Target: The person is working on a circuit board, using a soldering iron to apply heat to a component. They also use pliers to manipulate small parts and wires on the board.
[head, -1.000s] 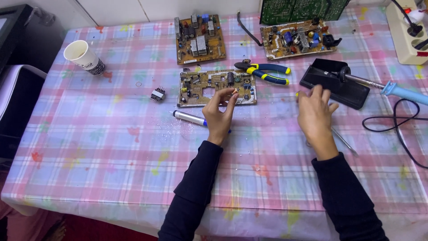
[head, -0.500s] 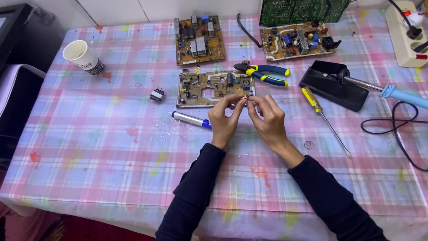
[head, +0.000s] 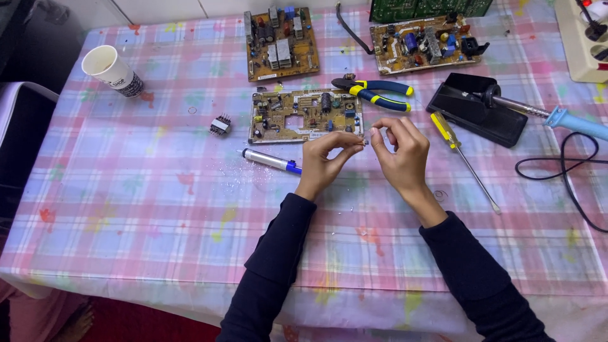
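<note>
Beside the circuit board (head: pixel 306 116), both hands (head: pixel 364 155) pinch something tiny, perhaps a component.

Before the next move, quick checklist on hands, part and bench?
1. Left hand and right hand pinch a tiny part: ok.
2. What the part is: cannot tell, too small.
3. Circuit board lies flat beside the fingers: ok.
4. Soldering iron rests in its stand, away from the hands: ok.
5. Iron hot or cold: cannot tell.
6. Screwdriver and pliers lie untouched nearby: ok.
</note>
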